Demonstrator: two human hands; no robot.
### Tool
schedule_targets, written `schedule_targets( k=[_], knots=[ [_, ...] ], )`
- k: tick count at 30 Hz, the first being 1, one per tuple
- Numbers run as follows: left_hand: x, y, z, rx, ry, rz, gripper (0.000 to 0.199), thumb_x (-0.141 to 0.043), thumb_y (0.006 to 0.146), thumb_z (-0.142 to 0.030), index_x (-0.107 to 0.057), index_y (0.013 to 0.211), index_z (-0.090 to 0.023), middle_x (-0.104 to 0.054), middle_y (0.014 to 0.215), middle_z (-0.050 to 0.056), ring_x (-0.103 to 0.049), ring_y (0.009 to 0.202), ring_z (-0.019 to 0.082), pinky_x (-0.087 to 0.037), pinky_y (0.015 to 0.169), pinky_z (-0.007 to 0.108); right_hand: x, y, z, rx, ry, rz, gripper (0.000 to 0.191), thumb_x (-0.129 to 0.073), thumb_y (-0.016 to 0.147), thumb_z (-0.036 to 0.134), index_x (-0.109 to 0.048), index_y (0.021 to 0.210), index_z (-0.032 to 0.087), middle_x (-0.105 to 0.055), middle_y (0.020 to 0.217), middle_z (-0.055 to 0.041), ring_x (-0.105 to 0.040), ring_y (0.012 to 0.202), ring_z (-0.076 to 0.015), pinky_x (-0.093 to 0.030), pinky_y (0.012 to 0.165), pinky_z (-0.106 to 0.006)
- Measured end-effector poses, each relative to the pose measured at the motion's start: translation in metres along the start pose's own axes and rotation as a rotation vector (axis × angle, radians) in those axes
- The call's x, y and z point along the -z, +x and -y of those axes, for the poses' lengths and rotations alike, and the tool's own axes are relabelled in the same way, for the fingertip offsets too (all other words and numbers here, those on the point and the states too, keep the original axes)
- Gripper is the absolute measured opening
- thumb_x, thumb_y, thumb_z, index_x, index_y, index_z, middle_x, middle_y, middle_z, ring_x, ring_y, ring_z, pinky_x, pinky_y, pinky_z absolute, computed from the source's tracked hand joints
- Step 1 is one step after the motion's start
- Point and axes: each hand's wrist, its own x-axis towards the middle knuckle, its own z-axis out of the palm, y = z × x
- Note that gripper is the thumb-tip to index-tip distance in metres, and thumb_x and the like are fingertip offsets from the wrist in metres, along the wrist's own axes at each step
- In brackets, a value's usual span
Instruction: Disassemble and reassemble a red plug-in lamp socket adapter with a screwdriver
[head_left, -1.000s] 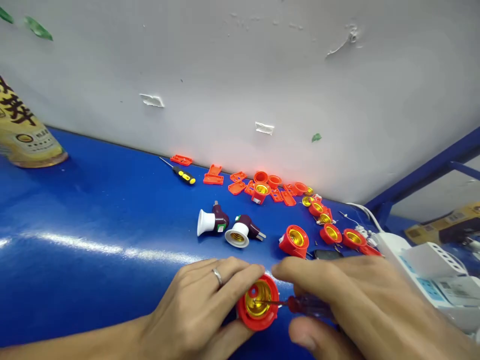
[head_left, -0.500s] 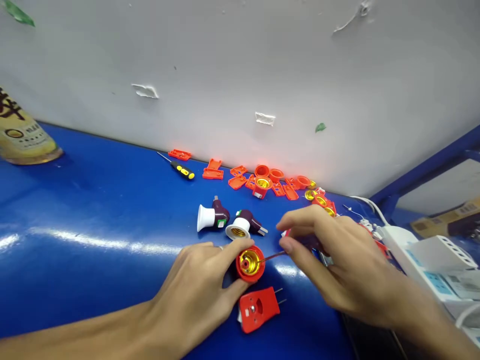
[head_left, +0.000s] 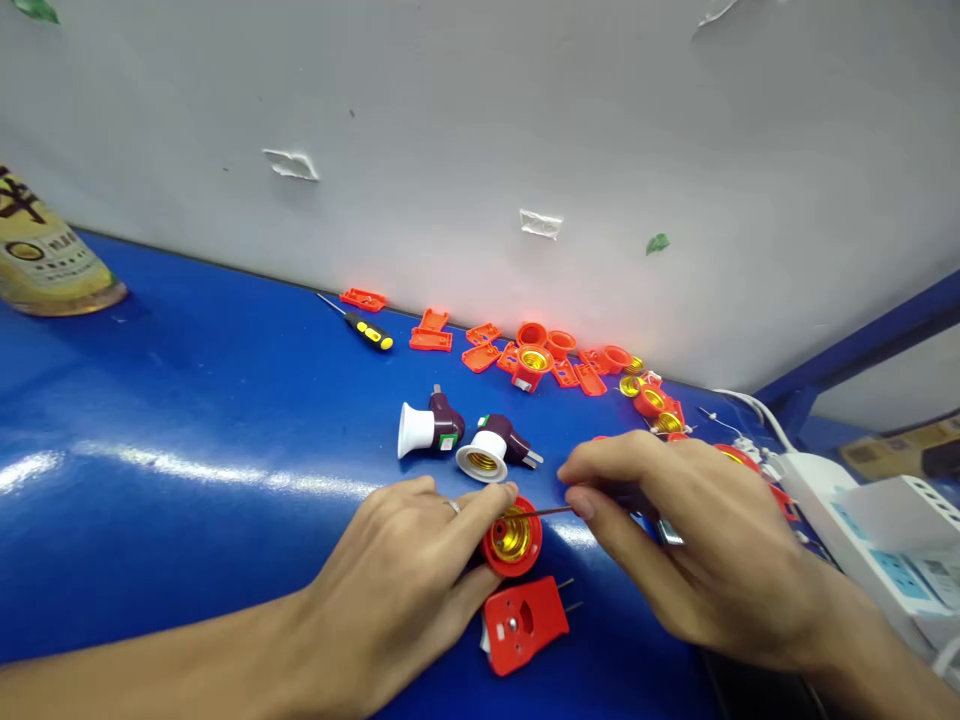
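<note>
Our left fingers (head_left: 472, 510) clamp a red lamp socket (head_left: 511, 540) | right fingers (head_left: 607, 460) pinch a screwdriver (head_left: 547, 511) | two white adapters (head_left: 417, 430) done | orange parts (head_left: 532, 350) loose

left hand (head_left: 397, 580) grips red lamp socket (head_left: 512, 540) | right hand (head_left: 675, 540) holds screwdriver (head_left: 547, 512), shaft at socket

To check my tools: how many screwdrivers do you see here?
2. A yellow-and-black screwdriver lies on the blue workbench near the wall; a second screwdriver is in the right hand, its shaft at the red lamp socket. Others could be hidden.
</note>
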Motion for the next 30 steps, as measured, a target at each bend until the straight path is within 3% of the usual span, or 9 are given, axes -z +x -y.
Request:
schedule_targets(
  k=[5, 12, 22, 30],
  knots=[
    [-0.001, 0.001, 0.0, 0.016, -0.015, -0.047, 0.021, -0.045, 0.099, -0.011, -0.053, 0.114, -0.023, -0.071, 0.069, -0.006, -0.066, 0.05, 0.021, -0.042, 0.051, 0.035, -0.002, -0.001, -0.001, -0.018, 0.006, 0.049, 0.012, -0.043, 0.11, 0.02, -0.053, 0.113, 0.024, -0.079, 0.095, 0.0007, -0.076, 0.072, -0.0167, -0.048, 0.058, -0.028],
    [-0.001, 0.002, -0.001, 0.013, -0.05, -0.051, 0.022, -0.046, 0.1, -0.012, -0.053, 0.118, -0.021, -0.075, 0.077, -0.005, -0.068, 0.053, 0.02, -0.044, 0.053, 0.035, -0.003, -0.005, -0.002, -0.008, 0.065, -0.05, 0.011, -0.05, 0.108, 0.019, -0.053, 0.117, 0.024, -0.077, 0.091, 0.001, -0.074, 0.068, -0.0147, -0.052, 0.061, -0.025],
    [0.002, 0.004, -0.004, 0.034, -0.034, -0.074, 0.017, -0.044, 0.102, -0.012, -0.053, 0.112, -0.022, -0.074, 0.076, -0.004, -0.067, 0.053, 0.02, -0.044, 0.052, 0.035, -0.002, -0.006, 0.003, -0.008, 0.031, -0.091, 0.016, -0.052, 0.105, 0.016, -0.053, 0.12, 0.024, -0.079, 0.096, 0.0, -0.078, 0.074, -0.0153, -0.059, 0.07, -0.025],
    [0.0, 0.0, -0.002, 0.033, -0.052, -0.098, 0.019, -0.045, 0.102, -0.014, -0.055, 0.118, -0.018, -0.073, 0.077, -0.002, -0.068, 0.055, 0.022, -0.049, 0.052, 0.035, -0.014, -0.007, -0.001, 0.003, 0.058, -0.096, 0.018, -0.05, 0.107, 0.018, -0.052, 0.125, 0.022, -0.078, 0.099, -0.0015, -0.078, 0.073, -0.0153, -0.06, 0.067, -0.026]
  ],
)
